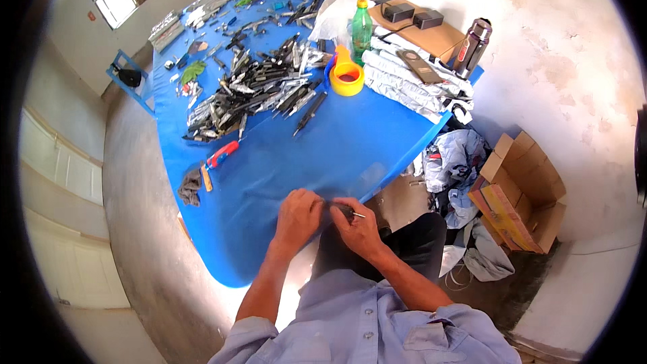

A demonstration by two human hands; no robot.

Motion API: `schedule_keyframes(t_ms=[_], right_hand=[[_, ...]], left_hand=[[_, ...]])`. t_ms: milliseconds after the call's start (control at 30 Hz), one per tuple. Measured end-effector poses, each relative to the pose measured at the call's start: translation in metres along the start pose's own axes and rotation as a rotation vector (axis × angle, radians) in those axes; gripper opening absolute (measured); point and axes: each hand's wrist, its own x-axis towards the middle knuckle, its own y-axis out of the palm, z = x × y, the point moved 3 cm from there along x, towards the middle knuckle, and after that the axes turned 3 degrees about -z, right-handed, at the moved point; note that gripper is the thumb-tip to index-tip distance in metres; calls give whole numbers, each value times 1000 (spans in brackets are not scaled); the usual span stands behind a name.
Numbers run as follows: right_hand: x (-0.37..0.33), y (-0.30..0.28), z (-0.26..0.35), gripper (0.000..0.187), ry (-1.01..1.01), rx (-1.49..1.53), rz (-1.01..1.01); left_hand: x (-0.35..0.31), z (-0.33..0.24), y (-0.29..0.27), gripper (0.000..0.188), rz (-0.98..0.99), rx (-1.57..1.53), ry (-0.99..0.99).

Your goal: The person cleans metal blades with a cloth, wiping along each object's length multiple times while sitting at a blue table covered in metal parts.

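Observation:
Both of my hands are together at the near edge of the blue-covered table [323, 141], above my lap. My right hand [357, 229] is closed around a slim dark piece [346, 210] with a thin pale metal tip that sticks out past the fingers. The fingers of my left hand [298, 216] are pinched together just beside it, toward the other end of that piece. What lies inside the left fingers is hidden. Farther up the table is a heap of black and silver elongated parts [249, 91], with one longer black part [310, 113] lying apart at its right side.
A red-and-blue-handled tool [222, 154], an orange-handled tool [206, 178] and a dark rag [190, 187] lie at the left edge. Yellow tape [358, 85], a green bottle [362, 30], white folded bags [397, 84] and a flask [472, 48] stand right. An open carton [515, 192] sits on the floor.

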Motion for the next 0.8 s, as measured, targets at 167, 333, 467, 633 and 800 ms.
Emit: schedule_keyframes(t_ms=[167, 333, 467, 633, 800], right_hand=[[-6, 3, 6, 24, 75, 21, -30], [-11, 6, -4, 23, 54, 24, -81], [-11, 6, -28, 23, 20, 17, -105], [-11, 0, -14, 25, 9, -21, -90], [-13, 0, 9, 25, -146, -118, -124]], left_hand=[[-2, 2, 3, 5, -19, 131, -77], [-7, 9, 4, 8, -88, 29, -177], [-2, -1, 5, 9, -5, -97, -113], [-4, -16, 2, 7, 32, -187, -58], [-7, -10, 6, 5, 7, 51, -56]])
